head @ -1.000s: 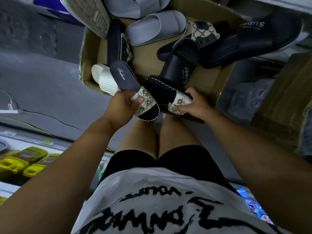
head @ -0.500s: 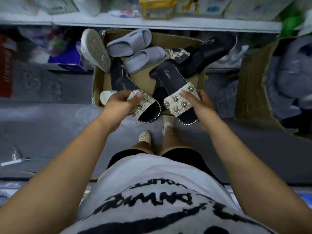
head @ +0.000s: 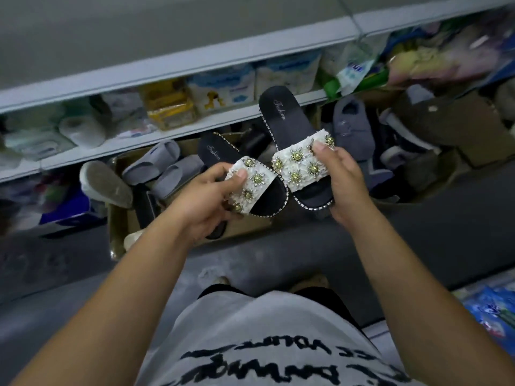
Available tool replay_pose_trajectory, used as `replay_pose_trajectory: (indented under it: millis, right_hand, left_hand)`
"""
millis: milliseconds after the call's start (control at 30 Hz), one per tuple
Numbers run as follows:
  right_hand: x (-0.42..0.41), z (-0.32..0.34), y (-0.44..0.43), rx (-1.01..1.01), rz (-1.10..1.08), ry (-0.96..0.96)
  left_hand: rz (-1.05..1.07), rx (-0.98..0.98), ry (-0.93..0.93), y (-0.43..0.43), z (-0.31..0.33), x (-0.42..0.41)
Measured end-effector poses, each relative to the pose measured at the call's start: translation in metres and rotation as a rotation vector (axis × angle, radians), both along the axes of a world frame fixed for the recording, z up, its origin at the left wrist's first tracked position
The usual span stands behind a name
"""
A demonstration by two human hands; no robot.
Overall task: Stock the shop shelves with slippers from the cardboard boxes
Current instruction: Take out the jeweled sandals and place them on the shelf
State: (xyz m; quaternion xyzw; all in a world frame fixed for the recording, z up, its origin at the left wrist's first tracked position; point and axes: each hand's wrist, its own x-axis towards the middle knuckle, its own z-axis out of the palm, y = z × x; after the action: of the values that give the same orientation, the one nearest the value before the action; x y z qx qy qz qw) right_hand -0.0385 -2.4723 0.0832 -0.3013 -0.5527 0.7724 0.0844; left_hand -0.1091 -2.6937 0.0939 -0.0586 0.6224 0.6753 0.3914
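Observation:
I hold a pair of black slippers with white, gold-studded straps, side by side above the cardboard box (head: 119,218). My left hand (head: 206,201) grips the left slipper (head: 223,160) by its strap. My right hand (head: 340,185) grips the right slipper (head: 289,121) by its strap and toe edge; this one is held higher and reaches up in front of the shelf edge. The box below holds several grey slippers (head: 156,160), a black one (head: 146,208) and a pale shoe sole (head: 104,183).
White shelves (head: 167,137) run across the back, holding packaged goods. To the right, more cardboard boxes (head: 451,121) hold grey and dark slippers (head: 354,126). The grey floor (head: 278,257) lies between me and the boxes. Blue packets (head: 493,310) sit at lower right.
Both hands have lifted the studded slippers up out of the box, the right one higher. My view has tilted up, bringing the shelves into sight.

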Motion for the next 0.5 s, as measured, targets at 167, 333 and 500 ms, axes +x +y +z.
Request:
replay_pose_trajectory:
  millis: [167, 333, 500]
  right_hand:
    - [0.040, 0.028, 0.106, 0.120, -0.053, 0.009]
    - [0.086, 0.041, 0.204, 0.120, -0.185, 0.009]
    - [0.104, 0.056, 0.265, 0.034, -0.308, 0.041]
  left_hand:
    - [-0.111, 0.011, 0.107, 0.123, 0.028, 0.014]
    - [-0.091, -0.015, 0.260, 0.232, 0.039, 0.037]
    - [-0.099, -0.002, 0.358, 0.307, 0.055, 0.045]
